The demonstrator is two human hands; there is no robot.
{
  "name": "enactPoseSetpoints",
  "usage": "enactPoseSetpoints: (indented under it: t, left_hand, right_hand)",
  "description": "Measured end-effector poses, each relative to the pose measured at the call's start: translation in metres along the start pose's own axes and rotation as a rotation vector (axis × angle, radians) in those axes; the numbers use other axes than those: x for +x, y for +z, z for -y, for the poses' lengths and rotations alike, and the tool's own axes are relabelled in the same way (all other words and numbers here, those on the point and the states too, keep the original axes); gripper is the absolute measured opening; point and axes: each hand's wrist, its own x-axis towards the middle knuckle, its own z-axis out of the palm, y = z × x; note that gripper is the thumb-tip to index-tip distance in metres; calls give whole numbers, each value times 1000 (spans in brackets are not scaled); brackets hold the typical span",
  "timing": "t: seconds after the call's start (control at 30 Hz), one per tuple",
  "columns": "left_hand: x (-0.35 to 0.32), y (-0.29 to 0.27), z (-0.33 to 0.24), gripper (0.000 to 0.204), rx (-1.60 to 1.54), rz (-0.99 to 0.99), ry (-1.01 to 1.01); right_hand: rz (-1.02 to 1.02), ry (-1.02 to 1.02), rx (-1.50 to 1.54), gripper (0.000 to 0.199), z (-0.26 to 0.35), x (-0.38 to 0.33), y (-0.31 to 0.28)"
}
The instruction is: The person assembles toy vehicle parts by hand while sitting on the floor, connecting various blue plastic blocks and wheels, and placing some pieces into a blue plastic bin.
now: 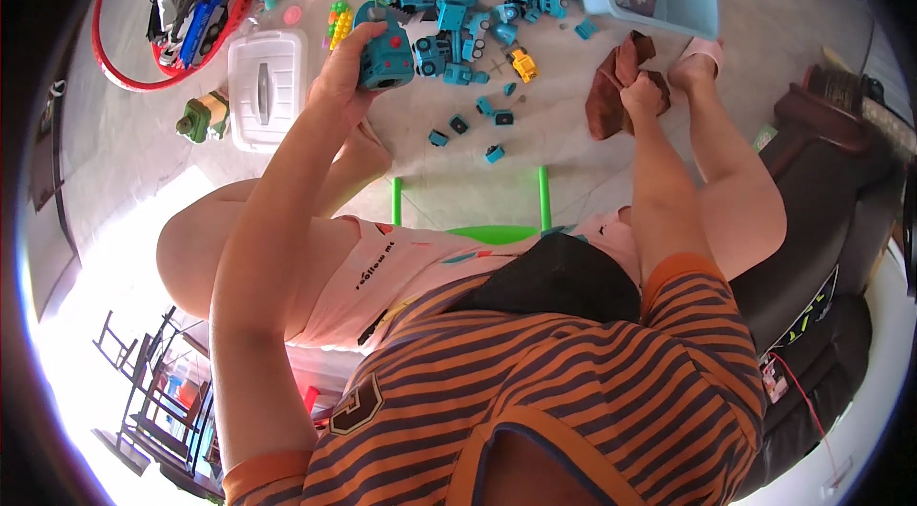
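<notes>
My left hand (336,72) is closed around a chunky teal toy vehicle (388,55) with small red spots, lifted above the floor. My right hand (646,95) grips a brown cloth (607,97) near my right foot; part of it hangs below the fist and a fold sticks up above. Beyond my left hand lies a pile of teal toy vehicles (458,11). A small yellow toy truck (522,65) sits at its right edge. Several small teal toy pieces (495,154) are scattered nearer to me.
A light blue bin (702,14) stands at the far right. A clear plastic box lid (244,86) lies left, beside a green and tan toy (202,116). Farther left, a red-rimmed round container (107,67) holds toy cars. A green stool (492,234) is beneath me; a dark sofa (812,210) is right.
</notes>
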Motion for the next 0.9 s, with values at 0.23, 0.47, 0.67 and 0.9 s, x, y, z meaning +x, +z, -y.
enactPoseSetpoints:
  t: [0.23,0.47,0.67,0.9]
  left_hand:
    - [4,1,-3,38,-97,116,40]
    - [3,-3,-5,37,-163,-56,113]
    - [12,-10,-4,34,-191,-69,119]
    - [14,-6,-7,29,-273,-11,167]
  right_hand:
    - [-379,84,-20,44,31,-22,-8]
    - [-502,-1135,479,25,136,-66,-8]
    - [-130,-1030,40,33,201,-123,45]
    - [186,-1033,437,41,192,-95,16]
